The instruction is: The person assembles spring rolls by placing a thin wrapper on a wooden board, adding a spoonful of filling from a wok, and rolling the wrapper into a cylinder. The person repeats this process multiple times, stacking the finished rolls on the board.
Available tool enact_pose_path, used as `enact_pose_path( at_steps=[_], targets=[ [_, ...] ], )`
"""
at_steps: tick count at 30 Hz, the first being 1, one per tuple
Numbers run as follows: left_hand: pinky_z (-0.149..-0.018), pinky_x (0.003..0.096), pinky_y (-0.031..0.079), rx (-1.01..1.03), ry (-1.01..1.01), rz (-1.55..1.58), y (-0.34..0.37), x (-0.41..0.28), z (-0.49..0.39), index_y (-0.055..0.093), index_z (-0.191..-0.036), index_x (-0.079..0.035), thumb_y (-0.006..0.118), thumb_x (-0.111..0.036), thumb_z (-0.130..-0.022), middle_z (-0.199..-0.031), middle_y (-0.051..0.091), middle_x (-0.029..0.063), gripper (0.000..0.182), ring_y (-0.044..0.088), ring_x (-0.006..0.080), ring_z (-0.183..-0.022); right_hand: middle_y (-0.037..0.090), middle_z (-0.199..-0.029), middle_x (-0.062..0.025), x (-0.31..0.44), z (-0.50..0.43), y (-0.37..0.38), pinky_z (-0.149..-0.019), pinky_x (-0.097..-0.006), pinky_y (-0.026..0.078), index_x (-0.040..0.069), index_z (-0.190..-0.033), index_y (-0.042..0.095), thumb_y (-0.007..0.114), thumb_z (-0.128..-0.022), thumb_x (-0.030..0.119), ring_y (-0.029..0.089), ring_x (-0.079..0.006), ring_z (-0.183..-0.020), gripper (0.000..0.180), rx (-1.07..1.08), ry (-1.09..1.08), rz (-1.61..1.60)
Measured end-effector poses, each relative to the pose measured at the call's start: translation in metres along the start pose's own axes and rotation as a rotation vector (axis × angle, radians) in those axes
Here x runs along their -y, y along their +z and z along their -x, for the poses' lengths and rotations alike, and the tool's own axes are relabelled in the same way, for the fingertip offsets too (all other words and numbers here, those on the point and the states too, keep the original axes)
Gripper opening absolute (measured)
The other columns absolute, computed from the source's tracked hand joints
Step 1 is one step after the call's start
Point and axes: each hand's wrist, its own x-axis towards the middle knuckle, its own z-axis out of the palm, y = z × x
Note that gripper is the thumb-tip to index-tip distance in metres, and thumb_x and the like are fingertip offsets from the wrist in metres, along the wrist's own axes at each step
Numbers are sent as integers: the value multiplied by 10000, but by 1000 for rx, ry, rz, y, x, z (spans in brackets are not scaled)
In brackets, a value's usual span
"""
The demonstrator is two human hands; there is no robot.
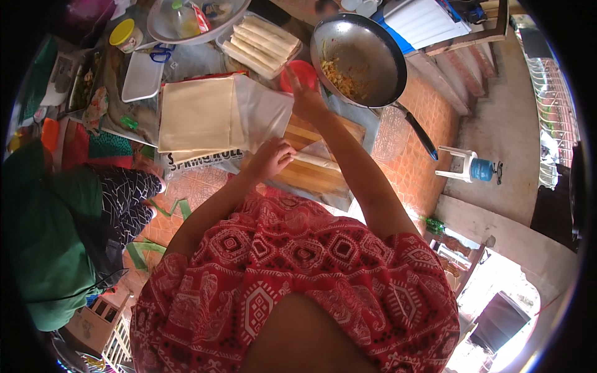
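Observation:
On a wooden cutting board [317,179] lies a thin spring roll [317,161], nearly rolled up, with a pale flap of wrapper at its far side. My left hand [273,157] has its fingers closed on the roll's left end. My right hand [305,99] reaches forward to a red plastic bowl [303,77], fingers at its near rim; nothing shows in its grasp. A stack of square wrappers [196,114] lies left of the board on its plastic packaging. Finished rolls [263,39] fill a clear plastic container [256,66]. A wok [364,56] holds cooked vegetable filling [343,79].
At the left are a white foam tray [142,77], blue scissors [162,52] and a yellow-lidded jar [126,36]. A large basin [198,32] stands at the back. The wok handle [421,137] juts past the table. Another person in green [60,224] is at the left.

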Motion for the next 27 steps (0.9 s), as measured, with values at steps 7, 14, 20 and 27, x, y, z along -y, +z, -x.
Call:
enact_pose_path(
  at_steps=[7, 14, 20, 27],
  targets=[
    [-804, 419, 480, -13, -9, 4, -5, -2, 2, 647, -924, -67, 722, -92, -787, -959, 614, 91, 159, 588, 310, -913, 471, -1423, -209, -1, 119, -38, -1101, -516, 334, 81, -1546, 123, 461, -725, -122, 588, -346, -1146, 910, -105, 11, -338],
    [-755, 443, 471, -22, 17, 6, -6, -3, -2, 633, -885, -66, 722, -124, -775, -876, 596, 109, 153, 582, 337, -860, 399, -1472, -214, -4, 206, 5, -1142, -524, 274, 56, -1553, 73, 485, -709, -110, 499, -323, -1259, 954, 48, 140, -179],
    [-770, 447, 466, 28, 6, -24, -7, 1, -2, 632, -896, -55, 717, -131, -780, -881, 592, 129, 162, 578, 354, -872, 398, -1478, -204, 18, 190, 11, -1151, -521, 265, 76, -1556, 43, 493, -699, -113, 443, -363, -1316, 986, -38, 131, -192],
    [-777, 447, 466, 27, 22, 10, -1, 5, 0, 643, -907, -59, 712, -135, -782, -906, 599, 122, 162, 577, 346, -894, 446, -1442, -209, 8, 194, 19, -1148, -525, 272, 110, -1563, 8, 506, -690, -117, 482, -393, -1263, 1030, -16, 216, -142]
  ],
)
